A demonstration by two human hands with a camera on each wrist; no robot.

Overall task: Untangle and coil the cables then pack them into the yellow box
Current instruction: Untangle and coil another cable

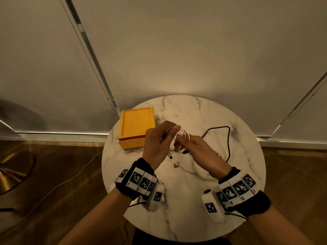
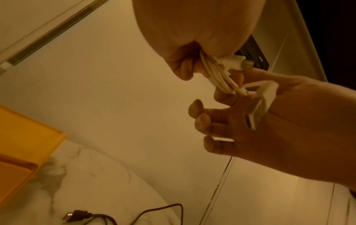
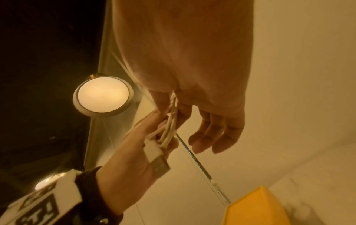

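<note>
My left hand (image 1: 159, 140) grips a white cable (image 1: 184, 134) wound into several small loops, held above the marble table (image 1: 185, 213). My right hand (image 1: 192, 149) pinches the same loops from the right. Two white plugs (image 1: 176, 164) dangle below the hands. In the left wrist view the loops (image 2: 213, 73) run out of my left fist to the right hand's fingertips (image 2: 227, 94). In the right wrist view a plug (image 3: 156, 156) hangs against the left palm. The open yellow box (image 1: 136, 128) stands at the table's back left, just left of my left hand. A dark cable (image 1: 228, 138) lies loose on the right.
Another white cable (image 1: 203, 175) lies on the table under my right wrist. The dark cable's USB plug (image 2: 74, 215) rests on the marble. A wall stands close behind the table. A lit lamp (image 3: 103, 97) and thin floor cords (image 1: 53, 190) are to the left.
</note>
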